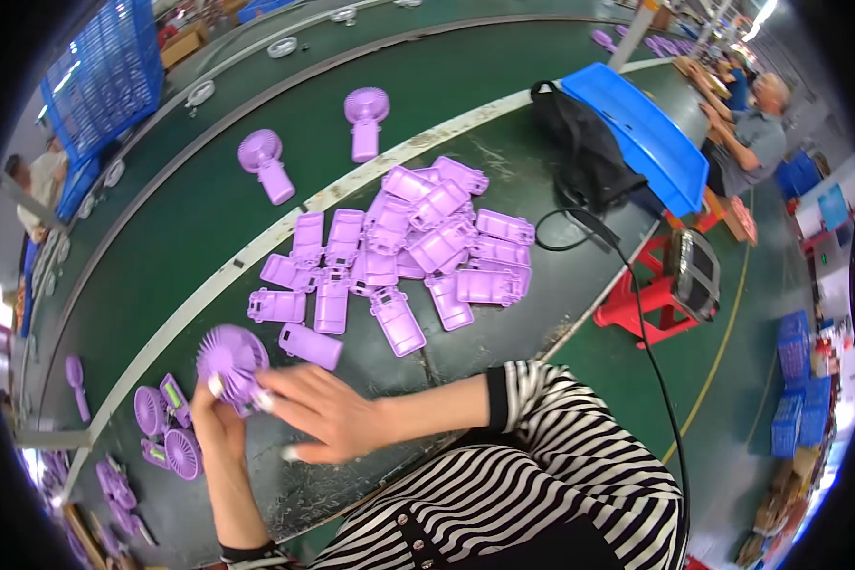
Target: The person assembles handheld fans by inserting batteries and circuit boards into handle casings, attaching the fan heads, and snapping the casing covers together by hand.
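- The left hand [220,418] is pinching a purple fan [230,359] between thumb and fingers, holding it just above the near left of the table [503,353].
- The right hand [328,413] is reaching in from the right, its fingertips meeting the fan's near right edge; motion is blurring them, so whether they are pinching it cannot be told.
- Purple shells [413,243] are lying heaped beyond the hands, many overlapping and partly hiding one another.
- Fan parts [182,454] are resting left of the left hand, some showing green strips.
- Two fans [364,141] are lying on the green belt [199,209], beyond the heap.
- A blue bin [655,142] is tilting at the far right, a black bag [584,152] covering part of its left side.
- Blue baskets [793,344] are standing at the right; their contents are too small to make out.
- A blue crate [109,81] is rising at the far left, its contents also unclear.
- A dark object is sitting on the red stool [627,306], hard to identify.
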Demonstrator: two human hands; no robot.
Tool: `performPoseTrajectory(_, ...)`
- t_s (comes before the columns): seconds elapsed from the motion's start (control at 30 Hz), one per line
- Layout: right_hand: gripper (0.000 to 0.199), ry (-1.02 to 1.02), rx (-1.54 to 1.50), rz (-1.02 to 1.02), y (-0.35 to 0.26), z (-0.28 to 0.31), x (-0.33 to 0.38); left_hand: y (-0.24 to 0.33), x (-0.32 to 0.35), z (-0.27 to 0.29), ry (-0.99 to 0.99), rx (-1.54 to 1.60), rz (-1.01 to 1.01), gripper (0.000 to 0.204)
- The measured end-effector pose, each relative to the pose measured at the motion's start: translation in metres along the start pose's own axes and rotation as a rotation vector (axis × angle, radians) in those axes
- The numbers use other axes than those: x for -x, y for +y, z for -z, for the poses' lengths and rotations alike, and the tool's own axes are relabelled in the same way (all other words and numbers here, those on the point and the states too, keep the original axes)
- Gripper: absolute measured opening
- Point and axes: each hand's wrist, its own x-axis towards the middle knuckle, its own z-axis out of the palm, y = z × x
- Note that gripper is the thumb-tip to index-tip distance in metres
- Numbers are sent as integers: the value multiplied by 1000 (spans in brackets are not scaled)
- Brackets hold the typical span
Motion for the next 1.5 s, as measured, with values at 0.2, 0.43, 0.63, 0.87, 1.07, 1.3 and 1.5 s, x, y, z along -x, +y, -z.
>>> performPoseTrajectory(0.2,30,-486,-69,218,24,11,79,40,-81,-82,-186,71,-2,47)
performPoseTrajectory(0.43,26,-451,-34,149,47,12,90,-21,-191,-277,-458,-143,129,35)
performPoseTrajectory(0.63,16,-362,-2,182,49,-15,100,-78,-333,-397,-545,-53,162,44)
performPoseTrajectory(0.87,17,-431,58,117,57,1,94,-77,-306,-417,-288,-605,25,72)
performPoseTrajectory(1.07,22,-485,-42,40,57,6,88,-8,-272,-287,-257,-754,-168,50)
performPoseTrajectory(1.3,23,-502,-112,-77,56,12,87,82,-174,-45,338,-1046,-476,42)
performPoseTrajectory(1.5,16,-490,-93,-43,46,-2,78,113,-15,316,912,-1315,-514,37)
